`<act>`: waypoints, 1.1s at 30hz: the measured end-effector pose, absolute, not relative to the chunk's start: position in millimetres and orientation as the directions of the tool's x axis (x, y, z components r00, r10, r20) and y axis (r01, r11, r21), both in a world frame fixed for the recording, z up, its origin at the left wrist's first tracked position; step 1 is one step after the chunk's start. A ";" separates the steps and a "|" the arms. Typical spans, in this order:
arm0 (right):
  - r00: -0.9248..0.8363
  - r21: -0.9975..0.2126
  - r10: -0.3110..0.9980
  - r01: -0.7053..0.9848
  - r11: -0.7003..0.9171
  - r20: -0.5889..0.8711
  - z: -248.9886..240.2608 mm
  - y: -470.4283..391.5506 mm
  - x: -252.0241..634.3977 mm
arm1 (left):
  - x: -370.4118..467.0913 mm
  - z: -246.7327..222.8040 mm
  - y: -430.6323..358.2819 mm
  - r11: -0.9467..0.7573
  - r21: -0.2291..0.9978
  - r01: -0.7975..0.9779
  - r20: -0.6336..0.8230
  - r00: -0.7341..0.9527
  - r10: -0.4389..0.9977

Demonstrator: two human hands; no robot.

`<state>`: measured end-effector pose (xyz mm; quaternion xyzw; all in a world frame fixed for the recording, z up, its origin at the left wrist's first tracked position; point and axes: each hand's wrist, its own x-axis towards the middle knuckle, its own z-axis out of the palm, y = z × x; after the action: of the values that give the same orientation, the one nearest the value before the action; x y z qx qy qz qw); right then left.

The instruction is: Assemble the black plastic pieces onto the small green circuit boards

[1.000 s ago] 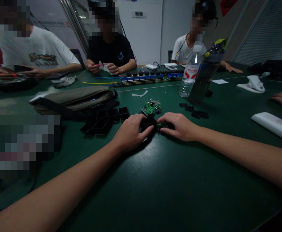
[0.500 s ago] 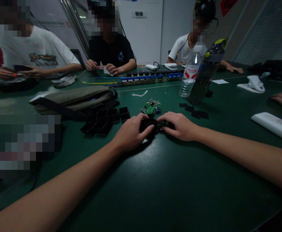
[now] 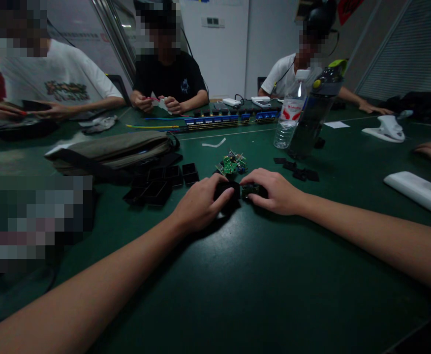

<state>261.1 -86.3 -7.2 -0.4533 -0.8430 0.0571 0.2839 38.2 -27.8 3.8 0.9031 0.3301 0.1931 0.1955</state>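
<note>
My left hand (image 3: 202, 201) is closed around a small black plastic box (image 3: 232, 196), thumb on the near side and fingers over the far side. Just to its right, my right hand (image 3: 274, 191) pinches a small circuit board (image 3: 250, 189), mostly dark, with its lower edge near the table. A narrow gap separates the board from the box. Beyond both hands lies a small heap of green circuit boards (image 3: 231, 164) with wire leads. Several open black boxes (image 3: 156, 191) sit left of my left hand, and flat black pieces (image 3: 300, 172) lie beyond my right hand.
A clear water bottle (image 3: 291, 110) and a dark sports bottle (image 3: 317, 110) stand behind my right hand. An olive bag (image 3: 115, 150) lies at left. Blue modules (image 3: 215, 120) line the far side, where three people sit. A white device (image 3: 422, 194) lies at right.
My right hand has shifted slightly, and the circuit board has come apart from the black box, leaving a small gap. The person at far right has moved and stretched an arm rightward.
</note>
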 end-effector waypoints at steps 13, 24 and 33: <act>-0.498 -0.299 0.748 0.704 0.644 0.438 -5.1 -86.6 261.0 | 38.1 3.6 -27.9 -0.725 0.472 0.502 0.243 0.716 0.655; -0.498 -0.295 0.750 0.708 0.642 0.435 -6.0 -86.2 261.3 | 38.1 2.2 -27.5 -0.723 0.468 0.507 0.240 0.715 0.657; -0.490 -0.299 0.765 0.721 0.626 0.419 -7.4 -86.0 261.4 | 38.4 1.9 -27.7 -0.729 0.469 0.499 0.244 0.720 0.650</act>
<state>261.4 -86.0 -7.4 -0.4306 -0.8621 0.0418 0.2637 38.4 -27.7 1.9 0.9080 0.3164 0.2001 0.1884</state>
